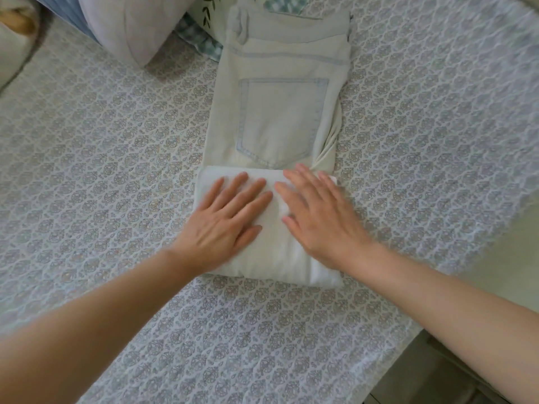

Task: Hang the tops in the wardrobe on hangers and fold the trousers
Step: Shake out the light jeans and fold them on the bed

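Observation:
Pale, light-washed jeans (280, 118) lie lengthwise on the bed, back pocket facing up, waistband at the far end. Their leg end is folded back over itself into a thick white-looking layer at the near end. My left hand (224, 220) lies flat on the left half of that folded layer, fingers straight and spread. My right hand (318, 211) presses flat on the right half, fingers straight, fingertips near the pocket's bottom edge.
The bed is covered by a patterned grey-white bedspread (116, 158). A pale pillow (131, 27) lies at the far left, with a blue-checked cloth (201, 39) beside the jeans' waistband. The bed's right edge (414, 330) drops to the floor at the lower right.

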The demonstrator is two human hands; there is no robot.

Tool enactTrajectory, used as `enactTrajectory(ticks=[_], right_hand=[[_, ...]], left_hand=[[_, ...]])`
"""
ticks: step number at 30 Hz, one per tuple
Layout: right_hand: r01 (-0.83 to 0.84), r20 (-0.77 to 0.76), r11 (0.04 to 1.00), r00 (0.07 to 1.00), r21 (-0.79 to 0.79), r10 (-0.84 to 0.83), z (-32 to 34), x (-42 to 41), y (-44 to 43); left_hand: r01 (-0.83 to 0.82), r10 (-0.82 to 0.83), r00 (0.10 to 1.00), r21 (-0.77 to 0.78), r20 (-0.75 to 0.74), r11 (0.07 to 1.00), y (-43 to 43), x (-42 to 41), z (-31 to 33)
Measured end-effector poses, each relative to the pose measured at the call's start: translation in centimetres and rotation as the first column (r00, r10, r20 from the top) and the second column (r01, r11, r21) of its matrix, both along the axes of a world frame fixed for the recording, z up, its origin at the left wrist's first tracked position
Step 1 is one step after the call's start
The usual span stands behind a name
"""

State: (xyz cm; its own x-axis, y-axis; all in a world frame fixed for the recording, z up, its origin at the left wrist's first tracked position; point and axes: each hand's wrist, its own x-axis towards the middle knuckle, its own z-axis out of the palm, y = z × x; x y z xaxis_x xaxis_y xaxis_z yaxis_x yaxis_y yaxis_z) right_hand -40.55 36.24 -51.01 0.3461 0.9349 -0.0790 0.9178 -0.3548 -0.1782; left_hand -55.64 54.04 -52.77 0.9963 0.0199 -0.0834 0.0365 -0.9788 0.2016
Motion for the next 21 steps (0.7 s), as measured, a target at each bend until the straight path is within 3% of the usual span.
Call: enactTrajectory(ticks=[4, 14, 21], right_hand=[[-0.082, -0.01, 0.984, 0.997, -0.158, 0.081, -2.6, 2.6, -0.7], [-0.334, 0.106, 0.939, 0.934, -0.08, 0.341, -3.1, 7.0, -3.5], [-0.395, 0.085, 0.914, 0.911, -0.094, 0.403, -3.0, 8.1, -2.9]], left_hand=[[0.028, -0.016, 0.99, 0.085, -0.143, 0.996, 2.5, -0.4, -1.6], [0.287, -0.264, 0.945, 0.104, -0.194, 0.952, 9.3, -0.8, -0.5], [0.413, -0.349, 0.897, 0.235, -0.27, 0.88, 10.6, 0.5, -0.6]])
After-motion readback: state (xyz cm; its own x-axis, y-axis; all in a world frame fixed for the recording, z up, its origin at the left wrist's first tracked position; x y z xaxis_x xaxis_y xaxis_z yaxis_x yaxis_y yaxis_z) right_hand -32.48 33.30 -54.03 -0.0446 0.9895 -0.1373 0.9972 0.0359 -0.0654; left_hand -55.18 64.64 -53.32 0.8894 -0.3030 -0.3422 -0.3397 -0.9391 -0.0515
